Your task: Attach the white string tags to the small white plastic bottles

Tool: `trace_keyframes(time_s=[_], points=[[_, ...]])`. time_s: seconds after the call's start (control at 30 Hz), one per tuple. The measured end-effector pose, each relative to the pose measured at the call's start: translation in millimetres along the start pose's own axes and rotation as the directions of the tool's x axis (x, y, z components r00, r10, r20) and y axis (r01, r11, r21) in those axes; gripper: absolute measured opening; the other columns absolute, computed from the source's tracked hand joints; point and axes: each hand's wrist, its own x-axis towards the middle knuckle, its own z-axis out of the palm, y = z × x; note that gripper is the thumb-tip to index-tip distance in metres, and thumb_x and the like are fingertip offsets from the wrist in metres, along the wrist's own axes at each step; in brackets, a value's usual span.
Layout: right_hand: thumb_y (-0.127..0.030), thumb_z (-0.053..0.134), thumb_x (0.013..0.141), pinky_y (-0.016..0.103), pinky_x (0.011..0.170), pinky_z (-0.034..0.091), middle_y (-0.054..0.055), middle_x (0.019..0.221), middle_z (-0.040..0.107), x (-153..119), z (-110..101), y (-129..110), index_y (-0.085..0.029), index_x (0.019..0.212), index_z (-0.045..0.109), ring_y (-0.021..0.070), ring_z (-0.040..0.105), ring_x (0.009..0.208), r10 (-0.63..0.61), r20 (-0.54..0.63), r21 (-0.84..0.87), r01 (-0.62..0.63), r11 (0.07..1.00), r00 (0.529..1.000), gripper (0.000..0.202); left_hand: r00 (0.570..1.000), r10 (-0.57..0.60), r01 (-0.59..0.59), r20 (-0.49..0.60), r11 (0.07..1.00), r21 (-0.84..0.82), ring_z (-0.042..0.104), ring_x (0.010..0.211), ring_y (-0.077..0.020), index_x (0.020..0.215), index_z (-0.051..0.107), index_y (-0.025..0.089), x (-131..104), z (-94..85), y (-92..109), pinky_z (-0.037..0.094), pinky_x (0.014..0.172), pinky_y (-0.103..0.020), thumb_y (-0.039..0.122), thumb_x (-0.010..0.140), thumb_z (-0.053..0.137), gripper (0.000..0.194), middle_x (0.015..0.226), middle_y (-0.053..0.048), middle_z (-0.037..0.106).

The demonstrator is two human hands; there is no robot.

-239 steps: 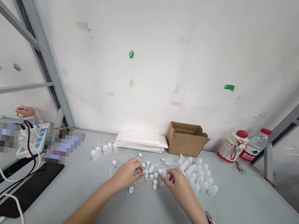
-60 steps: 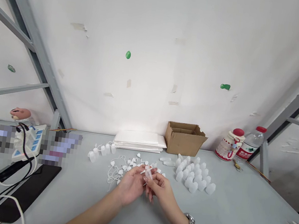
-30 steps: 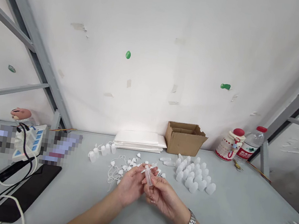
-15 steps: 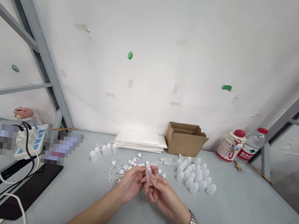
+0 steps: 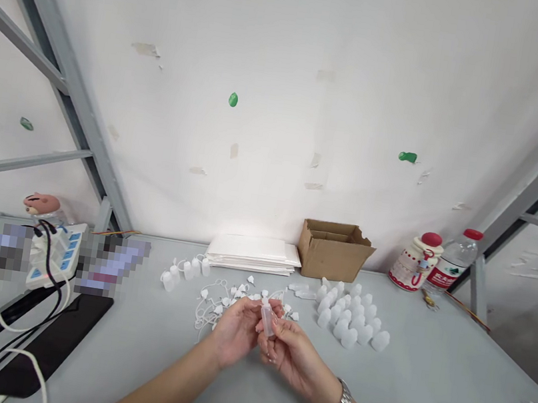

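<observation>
A small translucent squeeze bottle with a white top is held tilted between my two hands. My right hand is closed around its lower body, thumb along the side. At the top end, my left hand is closed, its fingers curling behind the bottle's neck; their exact grip is partly hidden. Just beyond my hands lie loose white caps with looped cords. Several capped bottles stand to the left. To the right is a cluster of upright translucent bottles, with a couple lying down.
A stack of white envelopes and an open cardboard box are against the wall. At the right stand a decorated flask and a water bottle. Cables, a power strip and a black slab occupy the left side.
Both hands stay in nearly the same place. The bottle has shifted very slightly between them, and my right fingers have moved a little.
</observation>
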Motion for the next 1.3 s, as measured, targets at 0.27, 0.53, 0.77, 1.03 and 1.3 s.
trace_keyframes(time_s=[0.27, 0.53, 0.77, 1.03, 1.3], points=[[-0.035, 0.062, 0.077, 0.02, 0.045, 0.026, -0.002, 0.051, 0.048, 0.3, -5.8, 3.8, -0.009, 0.077, 0.066, 0.0046, 0.035, 0.043, 0.046, 0.02, 0.082, -0.048, 0.996, 0.999, 0.026, 0.999, -0.033, 0.032, -0.017, 0.997, -0.071, 0.061, 0.077, -0.0176, 0.089, 0.066, 0.007, -0.7, 1.2, 0.5, 0.043, 0.075, -0.028, 0.022, 0.072, 0.044, 0.031, 0.082, -0.009, 0.067], [-0.034, 0.061, 0.078, 0.019, 0.043, 0.022, -0.003, 0.049, 0.046, -0.3, -7.5, 4.4, -0.009, 0.08, 0.065, 0.0047, 0.032, 0.042, 0.061, 0.054, 0.176, -0.069, 0.982, 0.997, 0.026, 0.998, -0.023, 0.03, 0.053, 0.99, -0.136, 0.061, 0.077, -0.016, 0.092, 0.065, 0.01, 2.1, -4.5, -5.2, 0.043, 0.077, -0.026, 0.02, 0.073, 0.046, 0.029, 0.078, -0.006, 0.067], [-0.037, 0.063, 0.075, 0.018, 0.041, 0.022, -0.004, 0.049, 0.046, -2.1, -5.0, 1.8, -0.013, 0.078, 0.065, 0.0036, 0.03, 0.039, 0.079, 0.076, 0.153, -0.09, 0.984, 0.994, 0.025, 0.992, -0.013, 0.026, 0.127, 0.995, -0.099, 0.059, 0.086, -0.0187, 0.096, 0.064, 0.012, 3.4, -7.9, -7.2, 0.04, 0.082, -0.029, 0.022, 0.073, 0.047, 0.031, 0.076, -0.005, 0.066], [-0.045, 0.063, 0.073, 0.023, 0.046, 0.031, -0.003, 0.053, 0.052, -5.6, 2.7, -13.0, -0.016, 0.07, 0.056, 0.0081, 0.042, 0.045, -0.188, -0.15, -0.437, 0.105, 0.893, 0.971, 0.03, 0.97, 0.223, -0.235, 0.098, 0.963, 0.132, 0.052, 0.096, -0.021, 0.102, 0.064, 0.012, -4.8, 2.6, 6.4, 0.035, 0.087, -0.031, 0.029, 0.075, 0.051, 0.034, 0.098, -0.01, 0.064], [-0.041, 0.06, 0.076, 0.025, 0.056, 0.035, -0.003, 0.061, 0.05, -6.9, -0.9, -3.8, -0.02, 0.072, 0.052, 0.0119, 0.043, 0.058, -0.492, -0.23, -0.825, 0.1, 0.557, 0.84, 0.023, 0.936, 0.352, -0.33, 0.004, 0.871, 0.364, 0.054, 0.087, -0.0216, 0.084, 0.069, 0.015, -1.7, 2.5, -0.7, 0.038, 0.08, -0.031, 0.026, 0.057, 0.076, 0.03, 0.091, -0.008, 0.064]])
